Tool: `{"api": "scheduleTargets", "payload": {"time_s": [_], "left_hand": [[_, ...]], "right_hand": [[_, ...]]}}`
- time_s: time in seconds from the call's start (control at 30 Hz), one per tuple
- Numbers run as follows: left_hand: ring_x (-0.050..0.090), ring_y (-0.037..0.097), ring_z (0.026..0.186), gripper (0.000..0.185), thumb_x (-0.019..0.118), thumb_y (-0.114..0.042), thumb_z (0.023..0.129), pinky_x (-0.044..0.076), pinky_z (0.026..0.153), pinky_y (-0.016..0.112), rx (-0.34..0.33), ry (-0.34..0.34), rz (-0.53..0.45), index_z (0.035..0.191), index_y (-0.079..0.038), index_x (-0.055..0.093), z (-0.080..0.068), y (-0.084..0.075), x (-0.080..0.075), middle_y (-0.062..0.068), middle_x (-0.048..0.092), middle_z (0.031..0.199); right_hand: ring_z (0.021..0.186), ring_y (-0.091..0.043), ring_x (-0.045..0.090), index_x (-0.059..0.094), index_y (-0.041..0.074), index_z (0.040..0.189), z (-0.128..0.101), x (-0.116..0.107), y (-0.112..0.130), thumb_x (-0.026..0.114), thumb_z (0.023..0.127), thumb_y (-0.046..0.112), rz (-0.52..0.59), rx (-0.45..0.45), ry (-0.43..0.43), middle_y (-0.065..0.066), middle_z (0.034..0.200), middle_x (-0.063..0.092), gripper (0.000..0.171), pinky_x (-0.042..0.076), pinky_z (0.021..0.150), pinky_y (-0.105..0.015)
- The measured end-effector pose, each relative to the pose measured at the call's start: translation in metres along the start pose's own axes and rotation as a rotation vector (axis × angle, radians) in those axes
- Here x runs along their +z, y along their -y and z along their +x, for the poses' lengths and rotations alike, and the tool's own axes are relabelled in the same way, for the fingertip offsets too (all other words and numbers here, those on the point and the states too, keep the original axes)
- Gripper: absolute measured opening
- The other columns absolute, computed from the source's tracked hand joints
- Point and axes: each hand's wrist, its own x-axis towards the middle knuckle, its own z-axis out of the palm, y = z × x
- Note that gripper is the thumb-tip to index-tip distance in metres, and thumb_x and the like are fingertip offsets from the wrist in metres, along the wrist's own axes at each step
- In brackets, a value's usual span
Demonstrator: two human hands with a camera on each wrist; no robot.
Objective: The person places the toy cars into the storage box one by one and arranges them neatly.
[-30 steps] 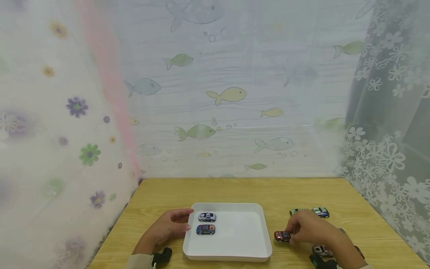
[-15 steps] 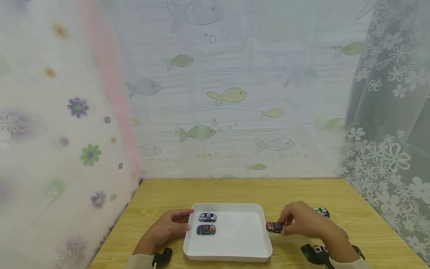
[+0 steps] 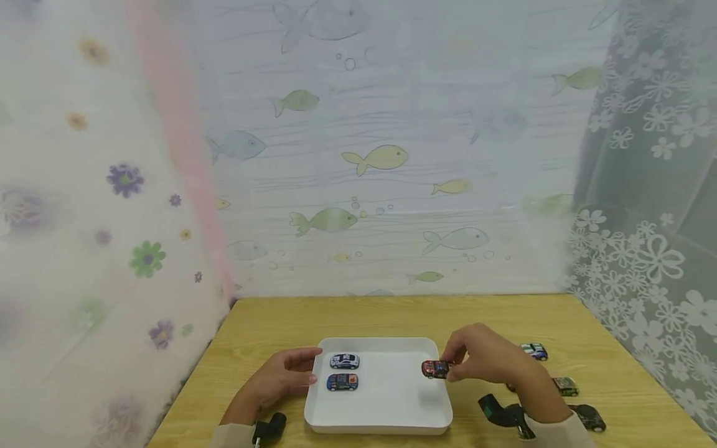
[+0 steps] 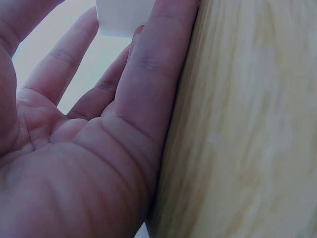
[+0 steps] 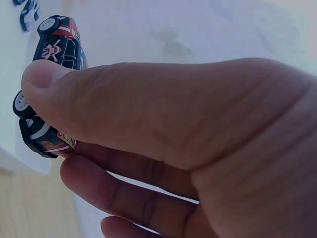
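Observation:
A red and black toy car [image 3: 435, 369] is pinched between the thumb and fingers of my right hand [image 3: 484, 356], above the right side of the white tray [image 3: 392, 429]. In the right wrist view the thumb covers the middle of the car [image 5: 52, 44], and its wheels show. My left hand [image 3: 284, 376] rests at the tray's left wall, its fingers [image 4: 151, 64] loosely extended along the table in the left wrist view. Inside the tray at the left, a white toy car [image 3: 344, 361] sits behind a blue and black toy car [image 3: 342, 381].
Right of the tray, several toy cars stand on the wooden table [image 3: 269, 317]: a white, blue and green one [image 3: 534, 351], a green one [image 3: 566, 386] and a black one [image 3: 588, 417]. The right forearm partly hides that area. Printed curtains hang around the table.
My right hand has lifted the red and black toy car off the table and carried it left over the tray's right wall. The left hand has stayed in place.

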Motion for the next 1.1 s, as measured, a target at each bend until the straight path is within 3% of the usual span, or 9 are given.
{"api": "scheduleTargets", "payload": {"time_s": [0.23,0.7,1.1], "left_hand": [[0.062,0.029,0.129,0.069,0.079,-0.006,0.090,0.060,0.097,0.045,0.023,0.022,-0.019,0.152,-0.004,0.050,0.000,0.001,0.001,0.023,0.053,0.152],[0.062,0.028,0.129,0.070,0.080,-0.006,0.088,0.060,0.097,0.044,-0.004,0.001,-0.037,0.152,-0.006,0.051,-0.003,-0.002,0.001,0.022,0.053,0.152],[0.063,0.029,0.128,0.069,0.081,-0.006,0.088,0.061,0.096,0.045,0.007,-0.002,-0.019,0.151,-0.006,0.052,-0.002,0.000,0.001,0.022,0.054,0.151]], "right_hand": [[0.076,-0.004,0.067,0.082,0.023,0.089,0.014,0.007,0.007,0.090,0.078,0.019,0.000,-0.048,-0.003,0.012,0.086,0.073,0.015,0.056,0.069,-0.024],[0.080,-0.007,0.068,0.081,0.023,0.091,0.034,0.007,0.030,0.090,0.079,0.020,0.000,-0.035,-0.065,0.012,0.088,0.073,0.015,0.055,0.068,-0.026],[0.077,-0.007,0.066,0.081,0.020,0.091,0.056,0.033,0.039,0.090,0.079,0.018,0.024,-0.053,-0.055,0.010,0.089,0.073,0.014,0.055,0.067,-0.025]]}}
